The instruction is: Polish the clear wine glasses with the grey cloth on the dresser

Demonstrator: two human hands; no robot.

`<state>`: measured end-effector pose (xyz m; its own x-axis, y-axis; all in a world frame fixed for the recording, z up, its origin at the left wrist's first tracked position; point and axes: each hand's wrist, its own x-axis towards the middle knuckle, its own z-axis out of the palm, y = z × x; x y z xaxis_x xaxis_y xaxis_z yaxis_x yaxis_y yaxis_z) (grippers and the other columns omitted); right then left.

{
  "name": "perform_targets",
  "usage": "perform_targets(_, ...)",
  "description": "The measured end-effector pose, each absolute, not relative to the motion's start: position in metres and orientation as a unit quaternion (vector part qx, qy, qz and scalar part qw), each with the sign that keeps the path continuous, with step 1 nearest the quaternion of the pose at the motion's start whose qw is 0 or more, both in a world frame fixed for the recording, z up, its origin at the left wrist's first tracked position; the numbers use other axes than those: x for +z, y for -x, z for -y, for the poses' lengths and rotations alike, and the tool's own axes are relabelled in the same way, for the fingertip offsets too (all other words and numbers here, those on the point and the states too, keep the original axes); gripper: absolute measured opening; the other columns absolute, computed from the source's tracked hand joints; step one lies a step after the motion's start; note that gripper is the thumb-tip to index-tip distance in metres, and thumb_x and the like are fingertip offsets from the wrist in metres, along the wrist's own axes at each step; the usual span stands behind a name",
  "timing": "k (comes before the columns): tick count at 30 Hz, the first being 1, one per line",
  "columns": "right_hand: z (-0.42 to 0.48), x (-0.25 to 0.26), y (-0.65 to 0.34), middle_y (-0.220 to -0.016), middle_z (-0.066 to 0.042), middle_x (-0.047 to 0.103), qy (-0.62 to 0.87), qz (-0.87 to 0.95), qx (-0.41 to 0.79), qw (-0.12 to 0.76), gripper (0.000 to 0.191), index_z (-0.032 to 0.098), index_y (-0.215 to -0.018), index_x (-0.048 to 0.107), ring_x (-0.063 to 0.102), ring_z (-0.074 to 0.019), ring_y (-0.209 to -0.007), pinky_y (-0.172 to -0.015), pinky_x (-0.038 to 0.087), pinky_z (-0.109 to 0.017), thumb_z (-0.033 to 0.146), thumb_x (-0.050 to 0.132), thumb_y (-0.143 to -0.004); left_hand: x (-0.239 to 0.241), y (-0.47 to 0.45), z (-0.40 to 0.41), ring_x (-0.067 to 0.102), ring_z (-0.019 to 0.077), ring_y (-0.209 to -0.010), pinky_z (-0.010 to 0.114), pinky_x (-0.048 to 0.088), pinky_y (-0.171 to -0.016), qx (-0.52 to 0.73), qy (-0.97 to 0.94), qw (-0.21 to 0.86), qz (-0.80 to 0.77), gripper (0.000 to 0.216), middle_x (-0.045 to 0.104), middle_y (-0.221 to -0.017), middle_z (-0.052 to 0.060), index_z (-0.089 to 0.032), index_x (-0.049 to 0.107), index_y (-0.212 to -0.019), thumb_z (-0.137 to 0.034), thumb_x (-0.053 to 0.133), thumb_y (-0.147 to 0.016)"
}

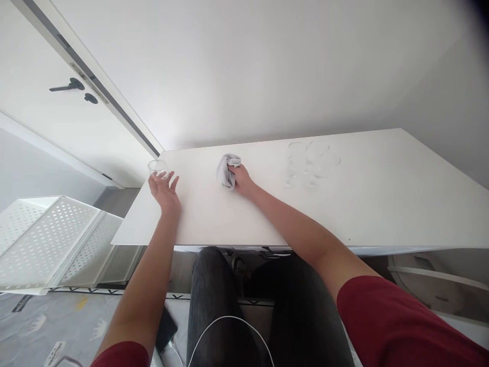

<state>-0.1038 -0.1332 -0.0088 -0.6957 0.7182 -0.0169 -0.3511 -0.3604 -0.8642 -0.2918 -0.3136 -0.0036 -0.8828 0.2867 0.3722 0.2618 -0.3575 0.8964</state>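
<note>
My right hand is closed around a small grey cloth, pressed on the white table near its far edge. My left hand lies over the table's far left corner, fingers spread and apart, fingertips just short of a clear glass that stands at that corner. Several more clear glasses stand grouped on the table to the right of the cloth.
A white wall runs behind the table. A white door with a black handle is at the upper left. A white perforated rack stands left of the table. My dark-trousered legs and a white cable are below the table's front edge.
</note>
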Motion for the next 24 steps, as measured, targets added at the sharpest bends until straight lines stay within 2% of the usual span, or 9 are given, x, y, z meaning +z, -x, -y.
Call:
perform_targets(5,0.128,-0.014,0.104,-0.095,-0.004,0.072,0.218,0.502,0.745,0.382,0.028,0.02,-0.091,0.069,0.065,-0.0201,-0.091,-0.081,0.054,-0.033,0.039,0.08,-0.073,-0.005,0.249,0.292,0.07,0.0227,-0.113,0.038,0.065,-0.091,0.665,-0.422,-0.028,-0.616,0.058,0.055,-0.134,0.012,-0.027,0.054,-0.14,-0.057,0.07,-0.093)
perform_targets(11,0.125,-0.011,0.1,-0.085,-0.003,0.069,0.215,0.539,0.681,0.446,0.019,0.02,-0.084,0.067,0.062,-0.0212,-0.087,-0.08,0.053,-0.035,0.036,0.069,-0.075,-0.003,0.229,0.279,0.068,0.0217,-0.113,0.035,0.064,-0.089,0.578,-0.463,-0.043,-0.67,0.049,0.056,-0.134,0.011,-0.029,0.057,-0.141,-0.047,0.068,-0.096)
perform_targets(14,0.125,-0.009,0.1,-0.104,-0.005,0.075,0.174,0.553,0.692,0.431,0.029,0.02,-0.101,0.074,0.065,-0.0228,-0.098,-0.086,0.054,-0.036,0.035,0.067,-0.077,-0.001,0.231,0.28,0.067,0.021,-0.112,0.033,0.064,-0.088,0.567,-0.457,-0.054,-0.684,0.047,0.056,-0.132,0.012,-0.027,0.058,-0.139,-0.043,0.067,-0.097)
perform_targets(17,0.128,-0.005,0.098,-0.122,-0.004,0.074,0.118,0.577,0.696,0.41,0.044,0.022,-0.119,0.074,0.064,-0.0223,-0.111,-0.097,0.053,-0.035,0.031,0.067,-0.078,-0.001,0.232,0.28,0.067,0.0201,-0.109,0.033,0.064,-0.086,0.554,-0.466,-0.056,-0.688,0.045,0.058,-0.129,0.011,-0.027,0.061,-0.137,-0.043,0.069,-0.095)
perform_targets(22,0.127,0.007,0.086,-0.125,-0.002,0.071,0.078,0.63,0.669,0.387,0.057,0.028,-0.136,0.067,0.063,-0.0205,-0.113,-0.098,0.053,-0.031,0.026,0.071,-0.079,-0.004,0.234,0.278,0.069,0.0188,-0.104,0.031,0.064,-0.085,0.571,-0.479,-0.051,-0.664,0.045,0.061,-0.122,0.009,-0.026,0.064,-0.132,-0.043,0.074,-0.092)
perform_targets(24,0.129,0.012,0.08,-0.118,-0.002,0.072,0.064,0.666,0.655,0.351,0.067,0.029,-0.144,0.062,0.062,-0.0208,-0.109,-0.095,0.053,-0.031,0.023,0.074,-0.078,-0.006,0.234,0.278,0.069,0.0196,-0.104,0.03,0.064,-0.083,0.569,-0.494,-0.048,-0.656,0.044,0.061,-0.121,0.009,-0.025,0.066,-0.13,-0.047,0.073,-0.092)
